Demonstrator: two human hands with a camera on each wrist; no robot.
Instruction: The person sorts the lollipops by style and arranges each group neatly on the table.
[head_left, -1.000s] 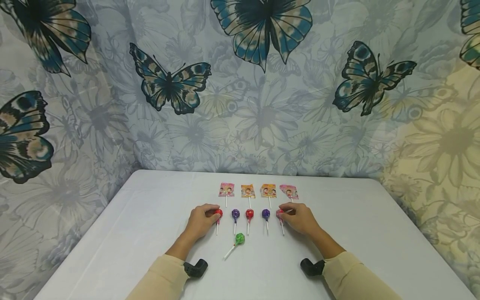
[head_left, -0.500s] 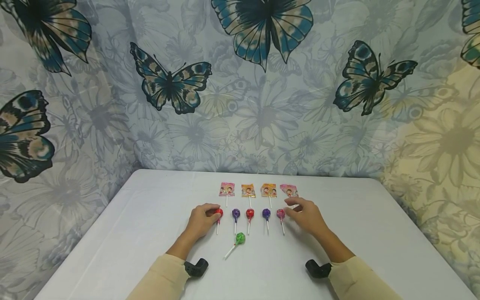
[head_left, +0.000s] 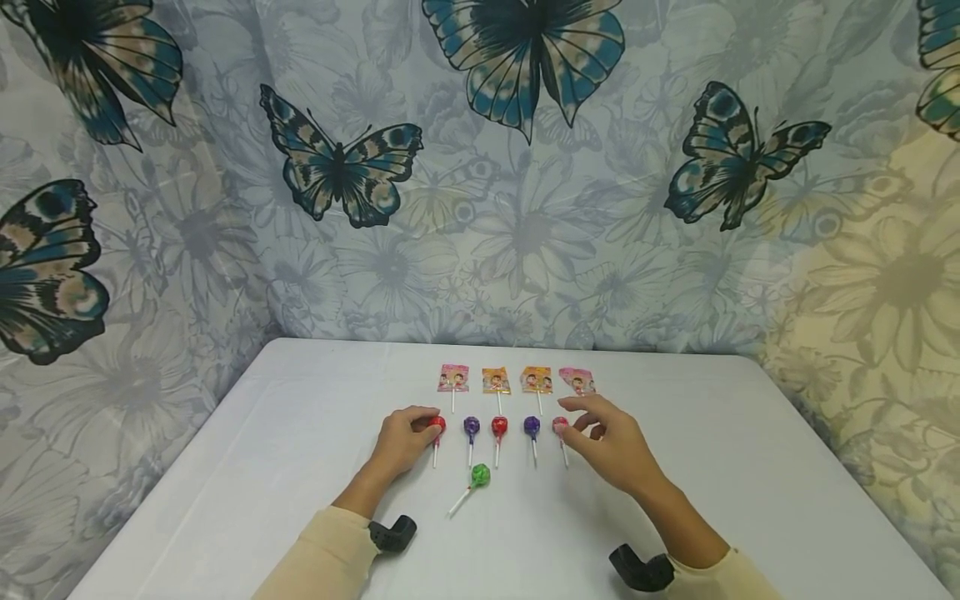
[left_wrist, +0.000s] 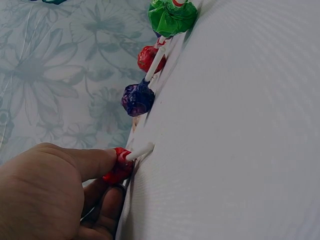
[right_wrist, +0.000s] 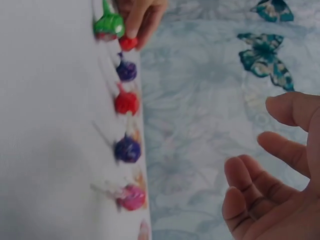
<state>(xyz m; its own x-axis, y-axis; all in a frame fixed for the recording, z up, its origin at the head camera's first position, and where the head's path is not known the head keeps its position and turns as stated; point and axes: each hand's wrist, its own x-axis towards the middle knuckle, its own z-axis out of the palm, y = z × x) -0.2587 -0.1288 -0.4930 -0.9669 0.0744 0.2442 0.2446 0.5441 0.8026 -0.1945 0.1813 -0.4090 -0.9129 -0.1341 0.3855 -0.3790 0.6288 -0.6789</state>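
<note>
My left hand (head_left: 403, 437) pinches the red-wrapped head of a lollipop (left_wrist: 120, 165) between thumb and fingers, at the left end of a row. To its right in that row lie a purple lollipop (head_left: 471, 427), a red one (head_left: 499, 427), another purple lollipop (head_left: 532, 427) and a pink lollipop (head_left: 559, 424). My right hand (head_left: 611, 442) is above the table by the pink one, fingers spread and holding nothing; in the head view its thumb overlaps that lollipop. Nearer to me, a green lollipop (head_left: 480, 476) lies aslant.
Behind the row lie flat-wrapped lollipops: a pink packet (head_left: 453, 378), two orange ones, one being this packet (head_left: 496, 381), and another pink packet (head_left: 577, 381). They rest on a white-covered table (head_left: 300, 433). A butterfly-print cloth (head_left: 525, 250) hangs behind it.
My right hand has let go of the pink lollipop, lifted off and drawn back toward me, its fingers spreading. The left hand stays on the red lollipop.
</note>
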